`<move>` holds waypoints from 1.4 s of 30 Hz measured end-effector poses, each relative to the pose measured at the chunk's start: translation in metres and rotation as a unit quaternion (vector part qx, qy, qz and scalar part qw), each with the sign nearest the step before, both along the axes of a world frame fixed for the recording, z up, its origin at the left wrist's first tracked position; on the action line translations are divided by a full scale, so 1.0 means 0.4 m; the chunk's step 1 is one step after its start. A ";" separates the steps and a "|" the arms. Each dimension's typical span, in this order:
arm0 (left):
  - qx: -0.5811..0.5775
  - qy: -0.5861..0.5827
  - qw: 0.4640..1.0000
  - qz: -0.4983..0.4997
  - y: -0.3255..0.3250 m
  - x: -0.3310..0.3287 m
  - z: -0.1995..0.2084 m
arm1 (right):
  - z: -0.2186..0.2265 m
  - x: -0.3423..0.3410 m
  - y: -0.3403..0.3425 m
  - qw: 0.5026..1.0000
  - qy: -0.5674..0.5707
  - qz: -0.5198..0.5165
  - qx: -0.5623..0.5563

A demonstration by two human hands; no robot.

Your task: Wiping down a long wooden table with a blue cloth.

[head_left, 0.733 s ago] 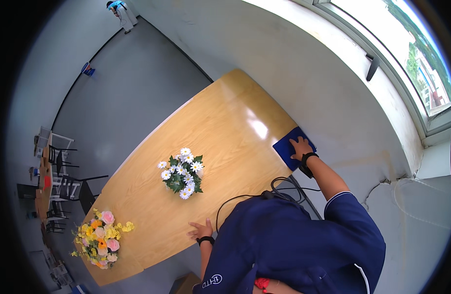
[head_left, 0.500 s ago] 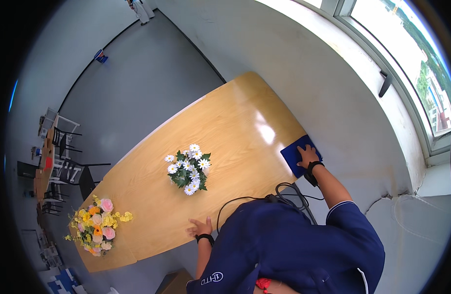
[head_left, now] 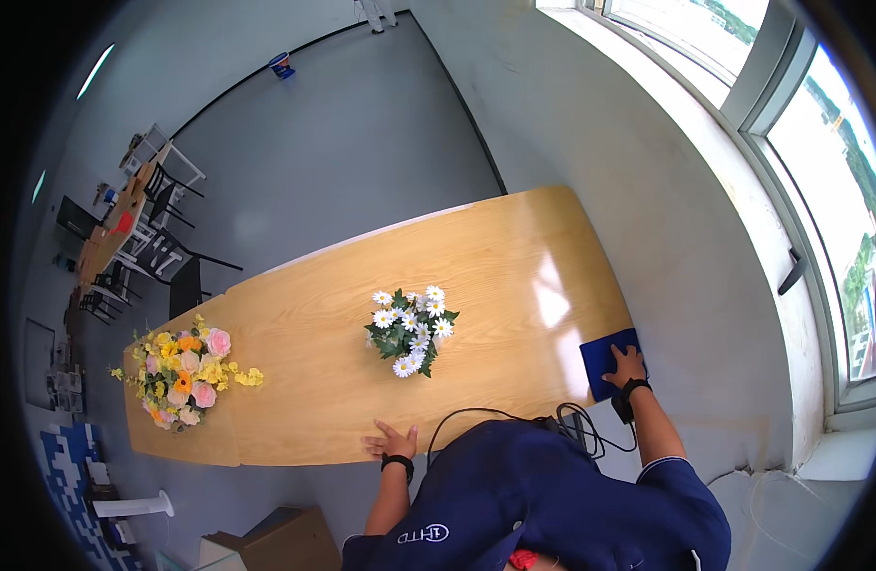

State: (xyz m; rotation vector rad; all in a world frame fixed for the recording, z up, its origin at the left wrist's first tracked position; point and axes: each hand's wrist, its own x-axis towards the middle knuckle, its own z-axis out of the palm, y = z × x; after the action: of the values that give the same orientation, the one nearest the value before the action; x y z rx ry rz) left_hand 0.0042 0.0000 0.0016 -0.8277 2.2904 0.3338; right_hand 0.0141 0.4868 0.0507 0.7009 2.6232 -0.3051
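A folded dark blue cloth (head_left: pixel 599 358) lies flat at the near right corner of a light wood table. On top of it rests my right hand (head_left: pixel 624 369), its fingers spread and pressing down, with a black band at the wrist. My left hand (head_left: pixel 392 442) is at the table's near edge, fingers apart and holding nothing; it wears a black band too. Beyond and slightly right of my left hand stands a bunch of white daisies (head_left: pixel 417 328) with green leaves. Any pot under the daisies is hidden by the leaves.
A pink, yellow and orange flower arrangement (head_left: pixel 186 374) stands on the table's left end. Black cables (head_left: pixel 579 424) loop at the near edge, between my body and the cloth. A wall with windows borders the right side. Black chairs (head_left: pixel 162 252) and a cardboard box (head_left: pixel 284 542) stand on the floor.
The whole view has turned, so the table lies more level across it. My right hand stays on the cloth near the same corner, and my left hand stays at the near edge.
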 end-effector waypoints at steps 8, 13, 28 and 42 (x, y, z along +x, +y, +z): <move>-0.003 0.006 1.000 0.009 0.002 -0.003 0.006 | 0.007 -0.008 -0.005 1.000 0.007 -0.004 0.000; -0.021 -0.014 1.000 -0.008 0.013 -0.009 0.024 | 0.001 -0.002 -0.001 1.000 0.010 0.010 0.014; -0.022 -0.063 0.998 -0.012 0.018 -0.024 0.053 | -0.014 -0.017 0.003 1.000 -0.014 0.008 0.003; -0.007 -0.023 1.000 -0.004 0.001 -0.009 0.008 | -0.019 -0.014 0.001 1.000 -0.005 0.011 0.009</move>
State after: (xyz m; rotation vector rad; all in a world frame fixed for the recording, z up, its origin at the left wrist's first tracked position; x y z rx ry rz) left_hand 0.0004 0.0005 0.0048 -0.8257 2.2544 0.2922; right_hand 0.0087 0.4871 0.0430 0.6781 2.6249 -0.2709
